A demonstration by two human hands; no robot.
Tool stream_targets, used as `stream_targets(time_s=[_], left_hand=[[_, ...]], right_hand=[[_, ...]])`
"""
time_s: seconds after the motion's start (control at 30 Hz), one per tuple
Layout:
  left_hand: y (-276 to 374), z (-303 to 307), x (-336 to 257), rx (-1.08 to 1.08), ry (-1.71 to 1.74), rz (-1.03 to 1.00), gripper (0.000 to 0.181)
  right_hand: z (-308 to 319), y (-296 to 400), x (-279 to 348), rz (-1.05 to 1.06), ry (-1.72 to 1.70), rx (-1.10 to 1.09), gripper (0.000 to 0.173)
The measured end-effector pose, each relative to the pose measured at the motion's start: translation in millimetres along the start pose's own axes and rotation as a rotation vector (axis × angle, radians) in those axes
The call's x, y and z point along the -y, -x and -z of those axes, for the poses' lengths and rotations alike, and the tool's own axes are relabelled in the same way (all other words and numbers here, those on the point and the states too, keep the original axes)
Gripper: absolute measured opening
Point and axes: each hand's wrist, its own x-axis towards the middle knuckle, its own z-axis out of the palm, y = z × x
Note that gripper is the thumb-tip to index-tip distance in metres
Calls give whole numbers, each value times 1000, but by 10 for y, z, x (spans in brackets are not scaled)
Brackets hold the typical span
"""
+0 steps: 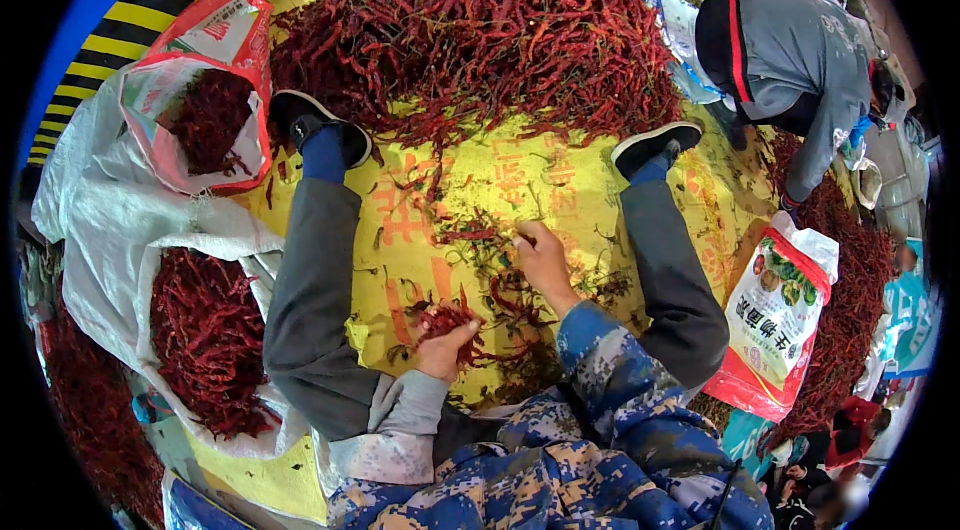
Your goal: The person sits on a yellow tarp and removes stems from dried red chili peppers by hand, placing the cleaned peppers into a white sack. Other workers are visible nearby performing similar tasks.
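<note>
Low between my outstretched legs, my left hand (445, 351) grips a bunch of dried red chili peppers (444, 321). My right hand (541, 258) is further out and to the right, thumb and fingers drawn together over the yellow sheet (480, 170). Whether a stem or pepper is pinched there is too small to tell. Beside its fingertips lies a single red pepper (469, 234) among loose stems and dark scraps (517, 290). Past my feet rises a large heap of red chili peppers (472, 27).
A red-rimmed sack (262, 102) and a white woven sack (289, 417), both holding peppers, stand at my left. To the right, a person (795, 65) bends over another pepper pile (855, 290). A printed red-and-white bag (780, 320) lies near my right knee. A striped yellow-black barrier (142, 5) is upper left.
</note>
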Motion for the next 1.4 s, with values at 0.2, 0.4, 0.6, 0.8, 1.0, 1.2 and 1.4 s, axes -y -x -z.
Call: stream_targets(time_s=[0.2,0.4,0.6,0.8,1.0,1.2,1.4], left_hand=[[-91,-132,-153,-96,26,152,23],[-74,-201,-194,-128,122,14,23],[19,-145,60,89,24,86,28],[177,11,303,322,-391,-152,26],[439,-162,144,339,-550,-282,28],[537,-74,1,72,-77,-70,28],[339,30,-18,-157,231,16,36]], right_hand=[[-219,-399,-175,552,761,-13,19],[268,17,253,145,253,409,13],[584,942,297,280,-17,593,18],[636,1329,195,56,-77,638,21],[346,1196,-371,-136,-60,339,23],[365,820,-146,-73,75,167,32],[50,706,-149,299,718,276,23]])
